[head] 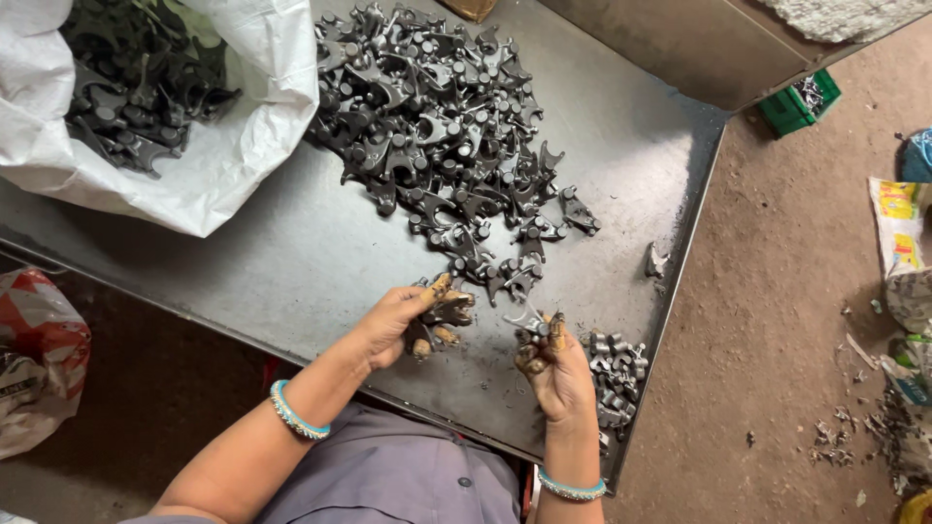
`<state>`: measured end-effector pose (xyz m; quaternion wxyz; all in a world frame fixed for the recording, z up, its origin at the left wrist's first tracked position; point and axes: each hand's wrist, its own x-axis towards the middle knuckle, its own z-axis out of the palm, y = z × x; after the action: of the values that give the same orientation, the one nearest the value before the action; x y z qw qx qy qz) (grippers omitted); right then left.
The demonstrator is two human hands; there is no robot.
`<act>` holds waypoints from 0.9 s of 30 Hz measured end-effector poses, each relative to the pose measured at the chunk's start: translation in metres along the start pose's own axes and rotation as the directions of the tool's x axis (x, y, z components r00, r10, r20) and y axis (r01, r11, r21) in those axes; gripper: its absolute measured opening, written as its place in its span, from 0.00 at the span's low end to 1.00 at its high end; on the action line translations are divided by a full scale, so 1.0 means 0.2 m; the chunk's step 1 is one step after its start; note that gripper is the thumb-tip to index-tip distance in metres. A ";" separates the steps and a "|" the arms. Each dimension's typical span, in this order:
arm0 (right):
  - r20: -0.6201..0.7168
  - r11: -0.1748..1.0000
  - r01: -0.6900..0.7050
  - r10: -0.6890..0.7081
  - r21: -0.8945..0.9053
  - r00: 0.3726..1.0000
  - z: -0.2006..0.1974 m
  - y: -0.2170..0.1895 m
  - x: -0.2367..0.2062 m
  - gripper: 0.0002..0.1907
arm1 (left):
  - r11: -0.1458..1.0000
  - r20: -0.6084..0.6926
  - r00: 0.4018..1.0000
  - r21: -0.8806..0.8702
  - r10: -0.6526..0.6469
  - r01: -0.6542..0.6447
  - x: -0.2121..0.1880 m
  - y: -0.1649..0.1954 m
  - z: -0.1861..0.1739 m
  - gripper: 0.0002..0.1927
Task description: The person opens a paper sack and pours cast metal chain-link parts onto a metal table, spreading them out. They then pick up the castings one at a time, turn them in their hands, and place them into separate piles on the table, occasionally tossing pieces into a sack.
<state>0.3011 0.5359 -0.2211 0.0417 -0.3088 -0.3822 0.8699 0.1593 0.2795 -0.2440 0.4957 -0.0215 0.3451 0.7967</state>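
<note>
Left hand [403, 325] is gripping a dark forged part [449, 311], right hand [553, 364] pinching a silvery piece [527, 320]; both likely stiff, heavy, best held by their arms.

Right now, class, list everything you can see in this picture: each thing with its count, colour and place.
Metal table: one, dark grey, centre.
Forged parts pile: too many to count, dark grey, table top centre.
White sack: one, holding more dark parts, upper left.
Small parts heap: many, lighter grey, table's right corner.
Lone part: one, grey, near right edge.
Green crate: one, floor, upper right.
Red-and-white bag: one, floor, left.
Bangles: two, blue, one on each wrist.
Left hand: grips a dark part.
Right hand: grips another part.
</note>
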 end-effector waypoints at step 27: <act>0.153 0.831 0.288 -0.245 -0.476 0.958 0.30 -0.07 -0.13 0.18 | 0.993 0.057 0.996 -0.095 -0.064 0.070 -0.04 0.00 0.12 0.27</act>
<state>0.2860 0.4985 -0.1667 0.0660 -0.2155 -0.6322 0.7413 0.1707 0.2871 -0.2233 0.5297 -0.0355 0.2916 0.7957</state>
